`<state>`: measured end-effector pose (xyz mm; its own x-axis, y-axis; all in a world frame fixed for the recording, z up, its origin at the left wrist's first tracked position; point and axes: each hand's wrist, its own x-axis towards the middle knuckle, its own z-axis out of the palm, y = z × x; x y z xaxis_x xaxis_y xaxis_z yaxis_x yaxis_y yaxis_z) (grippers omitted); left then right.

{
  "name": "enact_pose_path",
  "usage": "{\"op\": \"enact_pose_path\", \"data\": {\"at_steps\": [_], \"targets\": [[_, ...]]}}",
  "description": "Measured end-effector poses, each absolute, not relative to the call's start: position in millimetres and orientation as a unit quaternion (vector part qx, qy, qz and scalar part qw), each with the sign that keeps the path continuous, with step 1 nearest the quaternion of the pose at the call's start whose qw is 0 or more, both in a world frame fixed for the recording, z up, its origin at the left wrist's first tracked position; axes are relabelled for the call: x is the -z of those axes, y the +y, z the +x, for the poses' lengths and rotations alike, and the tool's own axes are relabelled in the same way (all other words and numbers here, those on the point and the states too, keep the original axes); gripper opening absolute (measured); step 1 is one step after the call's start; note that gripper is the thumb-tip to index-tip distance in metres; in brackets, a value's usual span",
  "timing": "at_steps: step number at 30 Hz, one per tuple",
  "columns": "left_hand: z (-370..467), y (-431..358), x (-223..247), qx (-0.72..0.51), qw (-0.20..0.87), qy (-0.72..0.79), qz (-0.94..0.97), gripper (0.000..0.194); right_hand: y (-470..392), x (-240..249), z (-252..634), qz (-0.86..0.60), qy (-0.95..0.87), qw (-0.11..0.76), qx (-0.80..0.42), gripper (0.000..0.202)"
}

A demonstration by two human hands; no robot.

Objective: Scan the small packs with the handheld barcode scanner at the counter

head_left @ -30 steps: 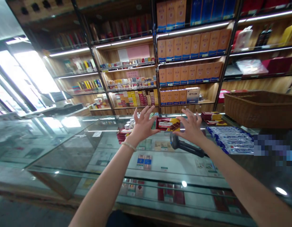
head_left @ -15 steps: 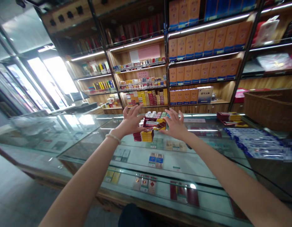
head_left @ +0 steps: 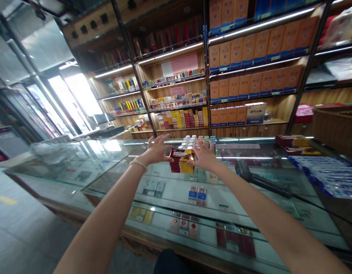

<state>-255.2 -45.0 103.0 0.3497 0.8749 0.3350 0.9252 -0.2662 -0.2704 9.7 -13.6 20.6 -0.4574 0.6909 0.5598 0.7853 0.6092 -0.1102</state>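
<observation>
A stack of flat dark-red and yellow snack packets [head_left: 181, 166] stands on the glass counter [head_left: 176, 194] in front of me. My left hand [head_left: 157, 150] grips the left end of the top packet [head_left: 180, 153], its thumb low and its other fingers raised. At the packet's right end, my right hand [head_left: 205, 155] closes in the same way, thumb near the yellow side. The top packet now lies level on the stack. Right behind the stack stand several white-capped bottles [head_left: 189, 141], partly covered by my right fingers.
A black handheld scanner [head_left: 258, 180] with a cable lies beside my right forearm. Further right are another pile of red-yellow packets [head_left: 292, 143], blue-white packets [head_left: 318, 173] and a brown wicker basket [head_left: 335, 129]. Stocked shelves [head_left: 178, 102] rise behind the counter.
My hands have lowered the held packet from above onto the stack. The view has shifted left and the scanner now shows beside my right arm.
</observation>
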Motion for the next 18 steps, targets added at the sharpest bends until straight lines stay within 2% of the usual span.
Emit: {"op": "enact_pose_path", "data": {"at_steps": [9,18], "targets": [[-263.6,-30.7,-87.6,0.045,0.168,-0.581,-0.795,0.056,-7.0,-10.4,1.8,-0.430,-0.860,0.262,0.082,0.073],[-269.0,-28.3,-75.4,0.023,0.116,-0.597,-0.794,0.056,-10.3,-2.6,-0.7,-0.415,-0.867,0.260,0.097,0.067]]}}
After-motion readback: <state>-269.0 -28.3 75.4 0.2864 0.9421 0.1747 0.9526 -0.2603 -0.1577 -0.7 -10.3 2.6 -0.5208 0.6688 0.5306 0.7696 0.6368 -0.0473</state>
